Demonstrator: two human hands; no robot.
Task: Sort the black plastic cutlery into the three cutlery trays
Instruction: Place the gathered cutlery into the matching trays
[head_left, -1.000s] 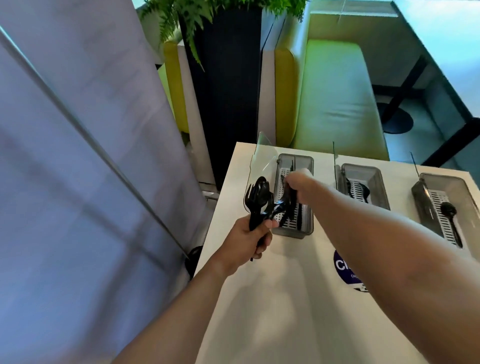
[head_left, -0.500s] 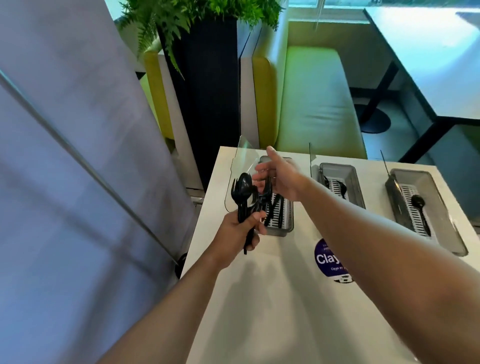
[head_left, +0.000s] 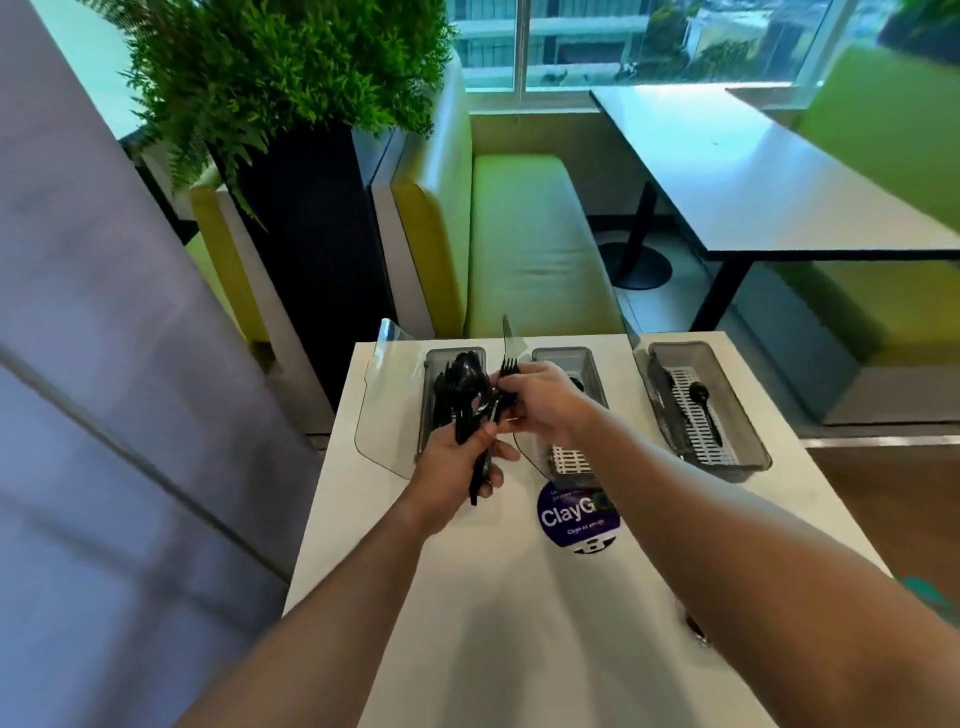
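Both arms reach forward over the white counter (head_left: 467, 649), with the forearms coming from the lower edge of the view and meeting in front of the left tray (head_left: 429, 374). The left hand (head_left: 457, 467) is clenched around a bundle of black cutlery (head_left: 460, 395); the handles pass down through the fist and stick out below it, and the spoon and fork heads stand up above the hand, over the left tray. The right hand (head_left: 540, 400) comes from the right side, palm turned down, wrist a little bent. Its fingers pinch one black fork (head_left: 508, 379) at the edge of the bundle, with the tines pointing up and away from the person. The two hands are almost touching each other.

The right arm crosses over the middle tray (head_left: 589, 364) and hides a big part of it; only its white grid insert shows near the front. The right tray (head_left: 748, 415) is well apart from the hands and has one black spoon (head_left: 702, 400) lying on its white insert. A round purple sticker (head_left: 571, 514) lies on the counter, near the front of the middle tray.
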